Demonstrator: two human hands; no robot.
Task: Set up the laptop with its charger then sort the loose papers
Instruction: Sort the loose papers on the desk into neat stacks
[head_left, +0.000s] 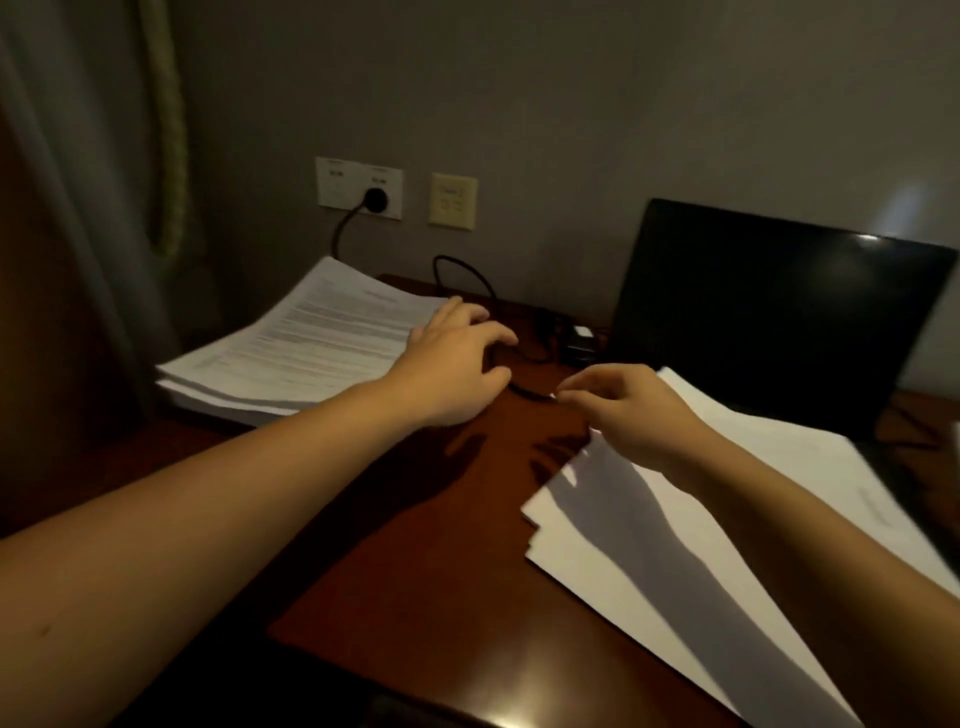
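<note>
blank sheets (649, 545) under right hand (639, 415), fingers unclear | left hand (452, 364) fingers apart | cable (525, 391) between

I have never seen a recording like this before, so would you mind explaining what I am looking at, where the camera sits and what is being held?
No machine here: these are a person's two bare hands, filmed by one camera worn on the head, looking forward and down. On the wooden desk lie a printed paper stack at the left, loose white sheets at the right and, behind those, an open laptop with a dark screen. A black cable plugged into the wall socket leads toward a charger brick beside the laptop. The left hand hovers over the cable, fingers loosely curved, apparently holding nothing. The right hand holds thumb and finger close together at one end of the cable; whether that grip actually holds it is unclear.
</note>
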